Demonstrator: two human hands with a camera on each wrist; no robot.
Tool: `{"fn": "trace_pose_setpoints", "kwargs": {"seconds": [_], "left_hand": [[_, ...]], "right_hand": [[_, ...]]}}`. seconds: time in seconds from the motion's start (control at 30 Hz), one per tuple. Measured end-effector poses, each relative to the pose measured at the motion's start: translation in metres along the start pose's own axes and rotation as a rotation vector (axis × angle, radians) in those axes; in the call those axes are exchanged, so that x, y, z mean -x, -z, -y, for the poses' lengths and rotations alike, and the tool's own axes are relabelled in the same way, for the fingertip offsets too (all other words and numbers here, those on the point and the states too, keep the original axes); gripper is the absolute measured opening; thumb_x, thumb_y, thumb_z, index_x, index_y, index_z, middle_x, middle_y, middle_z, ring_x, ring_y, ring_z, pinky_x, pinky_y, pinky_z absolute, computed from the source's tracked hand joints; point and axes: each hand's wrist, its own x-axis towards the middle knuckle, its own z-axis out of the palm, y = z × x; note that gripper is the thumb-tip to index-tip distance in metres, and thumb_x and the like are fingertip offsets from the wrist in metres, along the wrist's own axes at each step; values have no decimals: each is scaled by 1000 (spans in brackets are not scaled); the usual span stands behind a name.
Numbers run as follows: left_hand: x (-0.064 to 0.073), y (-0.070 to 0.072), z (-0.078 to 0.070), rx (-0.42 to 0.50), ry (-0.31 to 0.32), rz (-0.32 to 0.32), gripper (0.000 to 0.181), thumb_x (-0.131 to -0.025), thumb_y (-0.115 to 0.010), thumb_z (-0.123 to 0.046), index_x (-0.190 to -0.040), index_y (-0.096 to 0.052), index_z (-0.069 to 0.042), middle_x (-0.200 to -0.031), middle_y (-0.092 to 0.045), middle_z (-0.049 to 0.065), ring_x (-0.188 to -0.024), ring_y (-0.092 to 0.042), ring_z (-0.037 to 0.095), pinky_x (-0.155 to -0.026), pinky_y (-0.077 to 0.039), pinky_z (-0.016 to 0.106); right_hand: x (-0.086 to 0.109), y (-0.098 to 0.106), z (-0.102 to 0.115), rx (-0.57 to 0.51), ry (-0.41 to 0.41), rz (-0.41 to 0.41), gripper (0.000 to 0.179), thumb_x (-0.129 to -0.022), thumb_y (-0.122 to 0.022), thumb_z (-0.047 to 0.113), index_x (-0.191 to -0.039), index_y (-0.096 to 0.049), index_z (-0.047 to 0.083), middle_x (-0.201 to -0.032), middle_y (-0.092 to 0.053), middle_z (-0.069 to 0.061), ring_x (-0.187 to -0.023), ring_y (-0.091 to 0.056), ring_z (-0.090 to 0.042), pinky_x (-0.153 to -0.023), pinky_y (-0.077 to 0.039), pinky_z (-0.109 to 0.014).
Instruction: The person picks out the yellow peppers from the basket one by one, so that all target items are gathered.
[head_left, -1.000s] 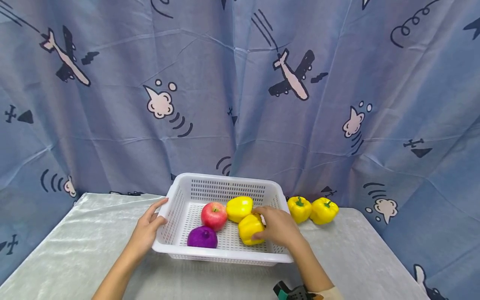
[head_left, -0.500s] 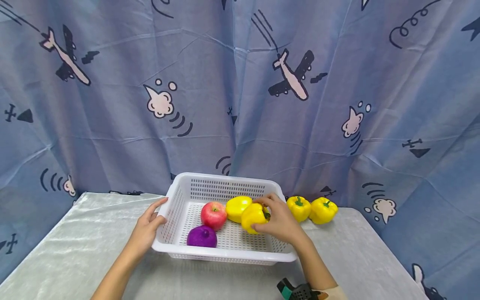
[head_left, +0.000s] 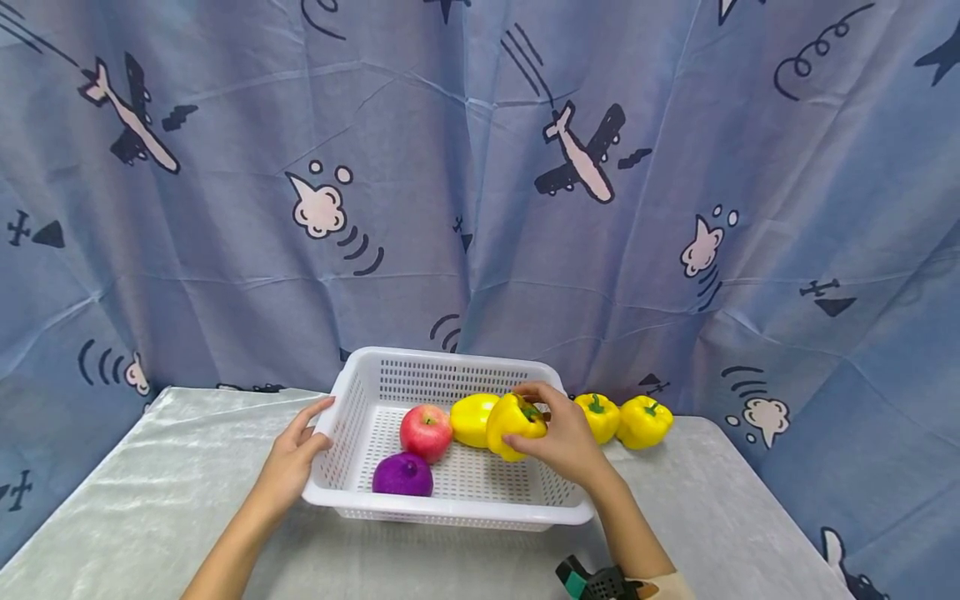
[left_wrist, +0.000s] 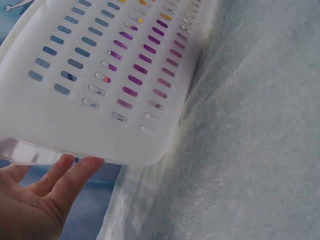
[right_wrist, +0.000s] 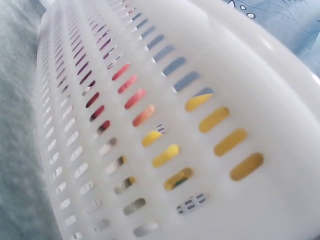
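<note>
My right hand (head_left: 562, 437) holds a yellow bell pepper (head_left: 510, 429) between thumb and fingers, inside the right part of a white perforated basket (head_left: 450, 507). The pepper's green stem faces the palm. Just left of it lies another yellow pepper (head_left: 472, 419), partly covered by the held one. A red apple (head_left: 426, 432) and a round purple fruit or vegetable (head_left: 402, 475) sit further left in the basket. My left hand (head_left: 292, 462) touches the basket's left end with extended fingers; in the left wrist view, its fingertips (left_wrist: 92, 162) meet the rim. The right wrist view shows the basket wall (right_wrist: 280, 200), without the hand.
Two more yellow bell peppers, one nearer (head_left: 598, 418) and one further right (head_left: 645, 422), stand on the cloth-covered table (head_left: 720, 517) beyond the basket's right end. A blue curtain (head_left: 420, 208) with airplane prints hangs behind the table.
My right hand has raised the gripped pepper from the basket's floor and shifted it slightly towards the back, over part of the neighbouring pepper. My left hand has stayed at the basket's left end.
</note>
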Motion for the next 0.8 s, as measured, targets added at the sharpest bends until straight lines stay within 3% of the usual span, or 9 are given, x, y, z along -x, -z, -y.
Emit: {"fn": "trace_pose_setpoints", "kwargs": {"seconds": [0.4, 0.67, 0.8], "left_hand": [[0, 1, 3, 10, -7, -6, 65, -93, -45, 1, -156, -34, -8, -135, -57, 36, -96, -66, 16, -73, -57, 29], [0, -1, 3, 6, 0, -6, 64, -93, -45, 0, -156, -34, -9, -136, -56, 35, -103, -67, 24, -73, -56, 29], [-1, 0, 2, -4, -4, -13, 64, -93, -46, 0, -156, -35, -9, -136, -57, 35, -104, -67, 27, -73, -56, 28]], "right_hand": [[1, -1, 5, -4, 42, -120, 48, -73, -88, 24, -118, -72, 16, -119, -72, -2, -110, -65, -23, -95, -57, -47], [3, 6, 4, 28, 105, -99, 49, -76, -86, 23, -122, -72, 18, -124, -71, -1, -109, -65, -21, -87, -59, -31], [4, 11, 6, 50, 124, -97, 52, -75, -88, 22, -123, -69, 16, -120, -72, -4, -103, -66, -20, -85, -60, -33]]}}
